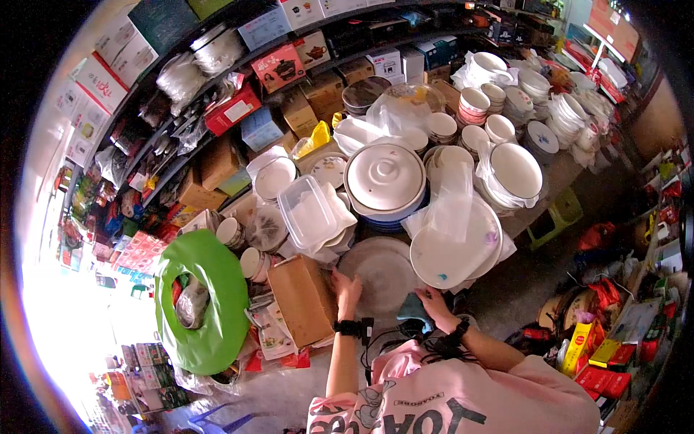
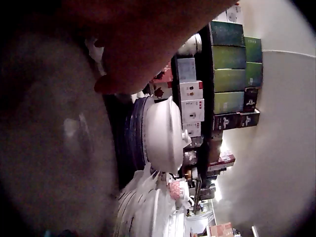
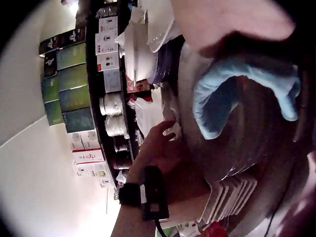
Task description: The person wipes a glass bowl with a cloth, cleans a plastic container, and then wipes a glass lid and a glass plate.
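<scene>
A large round greyish plate [image 1: 376, 271] lies in front of the person, its surface dull with a faint shine in the left wrist view. My left hand [image 1: 347, 289] is at its left rim, fingers pointing away from the body; the right wrist view also shows this hand [image 3: 163, 143] beside the plate. At the near right rim, my right hand [image 1: 438, 309] holds a blue cloth [image 1: 415, 311]. The cloth [image 3: 217, 96] hangs in a loose fold over the plate in the right wrist view, while most of the right fingers are hidden there.
A lidded white pot [image 1: 384, 177] stands on blue dishes behind the plate. Wrapped oval platters [image 1: 452, 253] are at the right, an open cardboard box [image 1: 300, 300] and green ring-shaped sheet [image 1: 231, 311] at the left. Bowls [image 1: 517, 170] crowd the table; boxed goods fill the shelves.
</scene>
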{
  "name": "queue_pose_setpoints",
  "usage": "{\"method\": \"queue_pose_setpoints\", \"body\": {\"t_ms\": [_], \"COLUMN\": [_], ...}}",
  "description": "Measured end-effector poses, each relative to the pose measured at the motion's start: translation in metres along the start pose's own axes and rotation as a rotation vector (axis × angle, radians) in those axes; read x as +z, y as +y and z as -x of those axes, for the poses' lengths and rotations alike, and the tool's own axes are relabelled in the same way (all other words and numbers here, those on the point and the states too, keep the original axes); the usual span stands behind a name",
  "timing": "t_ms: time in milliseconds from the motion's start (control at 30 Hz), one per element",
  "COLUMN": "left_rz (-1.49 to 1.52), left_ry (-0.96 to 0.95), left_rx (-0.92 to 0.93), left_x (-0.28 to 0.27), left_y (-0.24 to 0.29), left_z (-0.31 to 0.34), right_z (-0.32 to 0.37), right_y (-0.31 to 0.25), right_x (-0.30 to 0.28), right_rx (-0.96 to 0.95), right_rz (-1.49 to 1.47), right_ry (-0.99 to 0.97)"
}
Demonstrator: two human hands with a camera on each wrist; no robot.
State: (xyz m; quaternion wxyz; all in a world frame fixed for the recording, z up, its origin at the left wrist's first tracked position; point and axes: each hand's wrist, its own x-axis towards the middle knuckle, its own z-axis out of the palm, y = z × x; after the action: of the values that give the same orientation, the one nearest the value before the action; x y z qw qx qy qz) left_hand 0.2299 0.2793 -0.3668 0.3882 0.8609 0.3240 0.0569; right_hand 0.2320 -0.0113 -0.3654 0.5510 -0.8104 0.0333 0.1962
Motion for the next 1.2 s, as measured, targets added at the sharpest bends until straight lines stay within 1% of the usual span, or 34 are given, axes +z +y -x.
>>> {"method": "queue_pose_setpoints", "body": {"t_ms": [33,67,133,167,233,300,367,400,467,500,533,567,600,633,700,733,800,833,867,900,933,1000,1033,1067,1100,1133,1167,1200], "left_rz": [-0.032,-0.033,0.145,0.144,0.140,0.124,0.108,0.104,0.101,-0.024,-0.150,-0.151,-0.243,-0.336,-0.339,-0.339,-0.341,-0.306,-0.271,-0.194,-0.196,0.177,-0.013,-0.015,0.378,0.770,0.870,0.873], "left_ry": [0.031,0.033,-0.096,-0.096,-0.092,-0.124,-0.157,-0.166,-0.177,-0.197,-0.218,-0.218,-0.171,-0.125,-0.117,-0.108,-0.102,-0.068,-0.034,0.022,0.026,-0.015,0.043,0.050,0.010,-0.030,-0.029,-0.018], "left_rx": [0.053,0.052,0.008,0.008,0.064,0.027,-0.010,-0.014,-0.017,-0.039,-0.063,-0.064,0.005,0.074,0.087,0.104,0.102,0.121,0.137,0.195,0.188,0.048,0.294,0.286,0.060,-0.168,-0.183,-0.187], "left_x": [0.003,-0.001,-0.017,-0.026,-0.044,-0.052,-0.061,-0.065,-0.074,-0.082,-0.089,-0.094,-0.097,-0.101,-0.115,-0.122,-0.135,-0.141,-0.148,-0.155,-0.163,-0.181,-0.185,-0.193,-0.203,-0.210,-0.215,-0.219], "left_y": [-0.007,-0.005,0.007,0.017,0.040,0.047,0.054,0.059,0.075,0.089,0.100,0.106,0.112,0.118,0.133,0.142,0.155,0.158,0.159,0.159,0.160,0.158,0.131,0.132,0.138,0.139,0.131,0.125], "left_z": [0.001,0.002,0.007,0.011,0.019,0.024,0.028,0.029,0.032,0.034,0.037,0.041,0.044,0.047,0.053,0.056,0.066,0.071,0.076,0.083,0.088,0.097,0.099,0.104,0.111,0.115,0.119,0.123], "right_z": [-0.002,-0.002,0.002,0.004,0.010,0.008,0.005,0.005,0.005,0.004,0.004,0.004,0.004,0.003,0.002,0.003,0.012,0.014,0.016,0.016,0.017,0.019,0.020,0.024,0.025,0.023,0.022,0.021], "right_y": [0.010,0.010,0.003,-0.004,-0.025,-0.020,-0.016,-0.015,-0.013,-0.011,-0.010,-0.014,-0.019,-0.023,-0.026,-0.028,-0.045,-0.054,-0.060,-0.064,-0.065,-0.068,-0.071,-0.078,-0.083,-0.086,-0.088,-0.090], "right_x": [0.001,0.001,-0.004,-0.007,-0.016,-0.017,-0.019,-0.020,-0.025,-0.029,-0.031,-0.036,-0.038,-0.038,-0.037,-0.038,-0.045,-0.045,-0.042,-0.041,-0.039,-0.033,-0.032,-0.032,-0.031,-0.029,-0.028,-0.027], "right_rx": [-0.035,-0.036,-0.020,-0.019,0.000,0.011,0.018,0.019,0.100,0.037,0.040,0.123,0.205,0.207,0.269,0.271,0.323,0.325,0.374,0.421,0.424,0.343,0.342,0.295,0.247,0.246,0.155,0.061], "right_rz": [-0.052,-0.052,-0.079,-0.080,-0.068,-0.062,-0.203,-0.204,-0.326,-0.260,-0.260,-0.306,-0.351,-0.352,-0.327,-0.327,-0.511,-0.510,-0.487,-0.463,-0.461,-0.438,-0.434,-0.427,-0.421,-0.416,-0.318,-0.220], "right_ry": [-0.016,-0.019,-0.027,-0.027,-0.097,-0.133,-0.125,-0.125,-0.190,-0.200,-0.201,-0.264,-0.327,-0.328,-0.363,-0.366,-0.491,-0.494,-0.502,-0.510,-0.517,-0.570,-0.581,-0.602,-0.623,-0.633,-0.625,-0.616]}}
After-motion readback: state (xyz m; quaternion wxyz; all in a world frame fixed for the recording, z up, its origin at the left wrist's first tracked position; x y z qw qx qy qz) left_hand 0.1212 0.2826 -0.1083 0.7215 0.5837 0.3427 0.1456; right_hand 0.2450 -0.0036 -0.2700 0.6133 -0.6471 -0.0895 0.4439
